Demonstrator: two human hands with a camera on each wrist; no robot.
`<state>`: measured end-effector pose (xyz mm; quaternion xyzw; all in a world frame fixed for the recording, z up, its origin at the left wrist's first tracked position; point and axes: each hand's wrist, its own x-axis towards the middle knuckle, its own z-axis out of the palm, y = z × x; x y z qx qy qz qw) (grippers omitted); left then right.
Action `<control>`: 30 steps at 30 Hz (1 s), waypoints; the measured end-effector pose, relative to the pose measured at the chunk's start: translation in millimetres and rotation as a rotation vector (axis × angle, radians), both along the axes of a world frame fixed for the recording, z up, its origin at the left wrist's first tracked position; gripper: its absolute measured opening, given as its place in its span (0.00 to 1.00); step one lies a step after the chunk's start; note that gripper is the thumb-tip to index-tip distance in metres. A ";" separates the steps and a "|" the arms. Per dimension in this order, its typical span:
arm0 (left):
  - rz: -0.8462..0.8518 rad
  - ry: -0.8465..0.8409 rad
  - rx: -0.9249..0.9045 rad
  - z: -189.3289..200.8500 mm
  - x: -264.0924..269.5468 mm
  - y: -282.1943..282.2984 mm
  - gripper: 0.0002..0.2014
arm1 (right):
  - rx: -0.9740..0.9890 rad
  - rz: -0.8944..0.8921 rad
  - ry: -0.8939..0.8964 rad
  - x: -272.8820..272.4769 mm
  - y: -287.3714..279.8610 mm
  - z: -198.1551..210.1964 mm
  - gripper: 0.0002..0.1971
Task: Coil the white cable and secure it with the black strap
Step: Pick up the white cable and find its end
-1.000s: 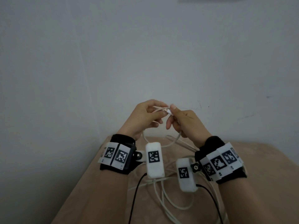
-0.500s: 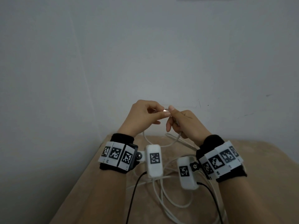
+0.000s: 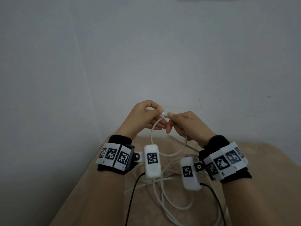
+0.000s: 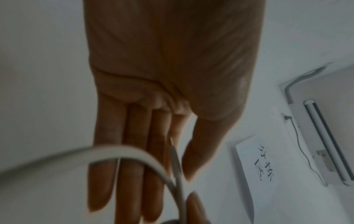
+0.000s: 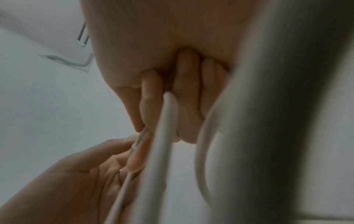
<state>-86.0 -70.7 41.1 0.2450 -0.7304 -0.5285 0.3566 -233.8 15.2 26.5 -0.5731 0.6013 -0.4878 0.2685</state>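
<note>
1. Nearest the camera, the loose part of the white cable (image 3: pixel 164 199) lies in tangled loops on the beige cloth surface (image 3: pixel 263 185), between and under the two forearms. Two thin black leads (image 3: pixel 132 194) run down from the wrist-worn cameras across the same spot.
2. Each wrist carries a black band (image 3: pixel 121 139) with white marker tiles, and a white camera pod (image 3: pixel 152 160) sticks out on the inner side of each.
3. Beyond the pods, one raised loop of the cable hangs in the air below the hands, with both of its ends going up into the fingers.
4. The left hand (image 3: pixel 143 119) is held above the surface; its thumb and forefinger pinch the cable near the small white plug end (image 3: pixel 164 114). In the left wrist view the other three fingers (image 4: pixel 134 163) lie straight and pressed side by side, with the cable curving across them.
5. The right hand (image 3: pixel 187 124) faces it, fingertips almost touching those of the left. Its thumb and forefinger pinch the cable just beside the plug; the right wrist view shows the remaining fingers (image 5: pixel 186 97) curled toward the palm, with a strand passing by them.
6. Farthest back stands a plain grey-white wall (image 3: pixel 146 54), meeting the cloth surface behind the hands.
7. The black strap cannot be made out in any view.
</note>
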 end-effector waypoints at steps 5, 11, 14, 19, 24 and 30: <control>-0.093 -0.090 -0.094 0.6 4.8 0.4 0.08 | 0.026 -0.005 0.046 1.1 -0.3 -1.3 0.26; 0.045 0.057 -0.022 -2.1 4.8 -7.1 0.08 | -0.017 0.014 -0.097 -8.3 1.3 0.4 0.24; 0.121 0.135 0.020 -3.3 7.6 -12.4 0.09 | -0.039 -0.041 0.069 -16.2 5.2 -0.4 0.15; 0.180 0.229 0.137 -2.5 18.3 -21.3 0.09 | -0.149 -0.174 0.064 -29.0 7.1 -3.5 0.12; 0.131 0.197 0.167 -3.1 13.1 -18.7 0.09 | -0.115 -0.169 0.100 -22.1 6.2 -0.9 0.13; -0.008 0.103 0.173 -3.3 12.7 -16.8 0.12 | -0.166 -0.208 0.078 -22.9 4.4 -0.9 0.10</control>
